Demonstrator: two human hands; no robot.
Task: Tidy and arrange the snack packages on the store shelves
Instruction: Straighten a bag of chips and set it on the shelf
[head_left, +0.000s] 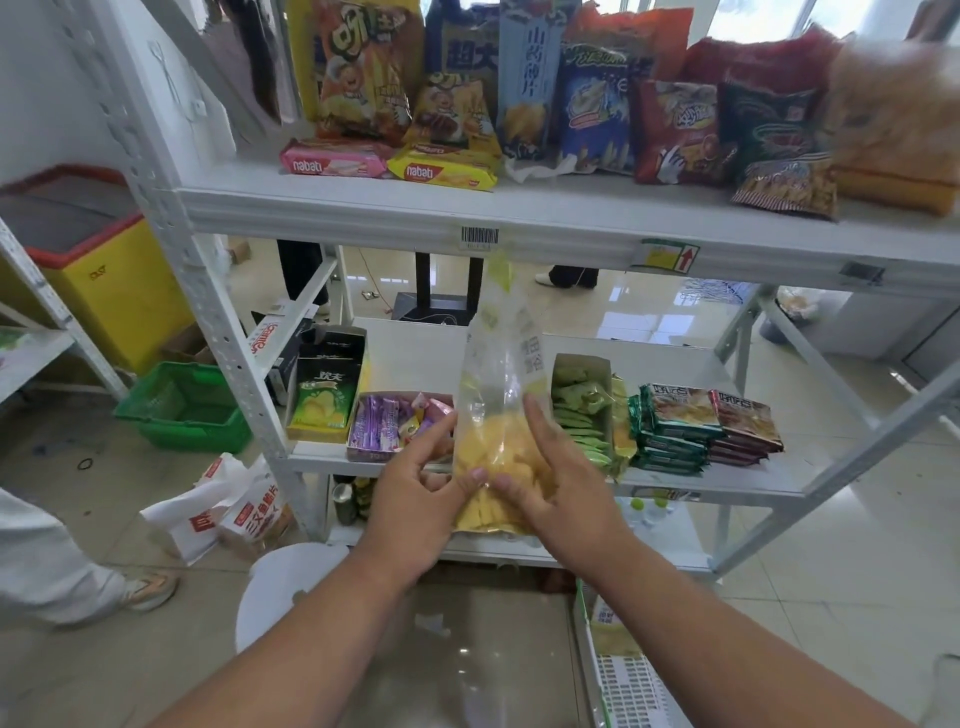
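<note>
A tall clear bag with yellow snack pieces (501, 395) stands upright in front of the middle shelf (675, 483). My left hand (421, 488) grips its lower left side, thumb on the front. My right hand (550, 467) holds the lower right side, fingers spread over the front of the bag. Behind the bag on the shelf sit a green chip box (322, 400), a tray of purple packets (384, 423), a box of green packets (582, 410) and stacks of flat packs (701, 426).
The top shelf (415, 208) carries several chip bags and two nabati packs (441, 169). A green basket (187, 405) and white bags (223, 509) lie on the floor at left. A white basket (623, 675) is at lower right. A person's shoe (150, 590) is at left.
</note>
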